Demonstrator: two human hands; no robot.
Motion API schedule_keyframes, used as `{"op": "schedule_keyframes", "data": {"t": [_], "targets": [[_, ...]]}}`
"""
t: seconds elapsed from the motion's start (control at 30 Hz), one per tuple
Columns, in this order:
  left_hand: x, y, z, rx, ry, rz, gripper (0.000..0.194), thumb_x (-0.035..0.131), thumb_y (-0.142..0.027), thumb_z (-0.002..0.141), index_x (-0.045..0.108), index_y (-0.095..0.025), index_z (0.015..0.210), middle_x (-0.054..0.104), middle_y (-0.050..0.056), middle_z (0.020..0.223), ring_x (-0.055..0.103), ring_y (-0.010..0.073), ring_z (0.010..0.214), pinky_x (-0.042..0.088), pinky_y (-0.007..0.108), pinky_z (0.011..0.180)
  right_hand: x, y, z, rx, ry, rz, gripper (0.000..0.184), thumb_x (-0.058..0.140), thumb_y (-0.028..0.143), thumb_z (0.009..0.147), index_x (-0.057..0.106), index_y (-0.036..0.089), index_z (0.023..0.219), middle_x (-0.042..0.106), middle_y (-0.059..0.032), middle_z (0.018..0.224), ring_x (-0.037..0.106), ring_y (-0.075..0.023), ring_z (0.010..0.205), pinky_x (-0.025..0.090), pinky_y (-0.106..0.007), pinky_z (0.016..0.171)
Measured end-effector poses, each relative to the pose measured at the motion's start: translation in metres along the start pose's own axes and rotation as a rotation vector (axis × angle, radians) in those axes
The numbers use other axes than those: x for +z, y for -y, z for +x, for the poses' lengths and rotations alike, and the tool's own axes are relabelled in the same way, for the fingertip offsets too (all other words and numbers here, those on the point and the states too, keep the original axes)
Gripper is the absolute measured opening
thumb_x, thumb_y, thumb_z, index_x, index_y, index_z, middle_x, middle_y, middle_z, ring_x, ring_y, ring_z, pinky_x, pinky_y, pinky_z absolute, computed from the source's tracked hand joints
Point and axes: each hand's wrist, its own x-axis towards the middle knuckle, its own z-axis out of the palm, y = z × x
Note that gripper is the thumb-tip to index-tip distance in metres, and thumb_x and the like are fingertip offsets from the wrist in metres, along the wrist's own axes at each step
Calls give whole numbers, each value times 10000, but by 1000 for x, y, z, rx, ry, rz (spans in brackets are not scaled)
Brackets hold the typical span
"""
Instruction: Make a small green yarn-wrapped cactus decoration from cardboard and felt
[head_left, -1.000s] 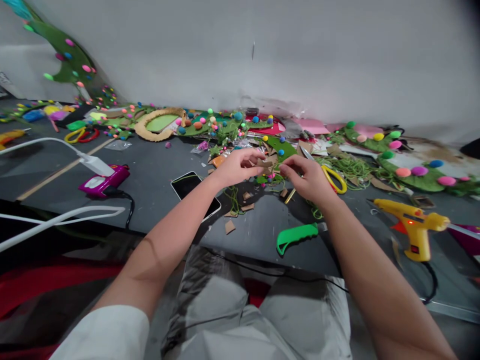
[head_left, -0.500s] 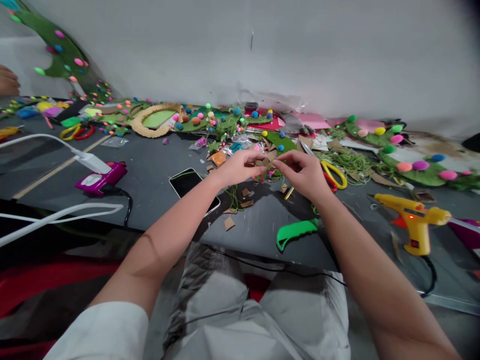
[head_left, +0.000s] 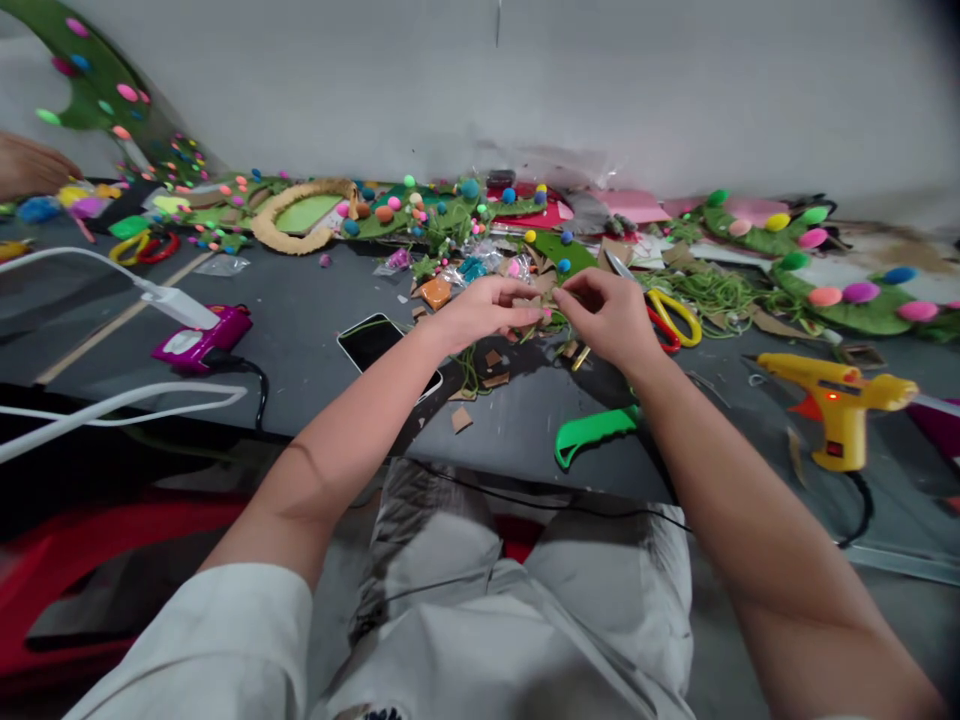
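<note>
My left hand is above the table, its thumb and fingers closed on a small brown piece that looks like cardboard. Right beside it, my right hand has thumb and forefinger pinched together near the edge of that piece; what lies between these fingertips is too small to make out. Under the hands are cardboard scraps and green yarn. A phone rests partly beneath my left forearm. Scissors with red and yellow handles lie just behind my right hand.
A yellow glue gun stands at right, its light on. Near the front edge lies a green-handled tool. A purple power strip with white cables sits left. Pompom-covered green felt shapes line the wall. Another person's hand shows far left.
The whole view has shifted slightly, with the table appearing higher. My hands stay close together around the small piece. The other person's hand has moved further into view at left.
</note>
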Motion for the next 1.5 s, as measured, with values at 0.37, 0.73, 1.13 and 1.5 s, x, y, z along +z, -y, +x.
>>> {"op": "schedule_keyframes", "data": {"t": [0.37,0.73,1.13,1.5], "targets": [[0,-1,-1,25,-38,83,265,790,-282,805,721,-128,1010,689,50,814,626,113,706,481,249,615,3,4,0,17,262,394,392,671,428,890,674,244,1235,729,-79,1108,691,-232,972,589,-386,817],[-1,3,0,27,58,123,386,821,-224,736,703,-134,1093,712,56,938,638,96,710,505,241,619,4,4,2,90,170,340,167,723,369,855,698,205,872,709,-37,785,626,-160,676,517,-309,637],[-3,0,-1,6,101,102,324,819,-244,742,733,-139,1037,733,63,880,670,120,684,507,259,613,4,3,1,6,23,163,139,675,328,889,716,204,937,722,-45,811,654,-189,737,517,-336,692],[-4,0,-2,-11,38,37,331,839,-199,703,723,-128,1004,754,72,864,708,144,723,550,282,683,-4,7,-1,-131,81,201,274,611,342,912,717,243,1144,727,-75,1192,658,-257,1125,536,-423,967]]}}
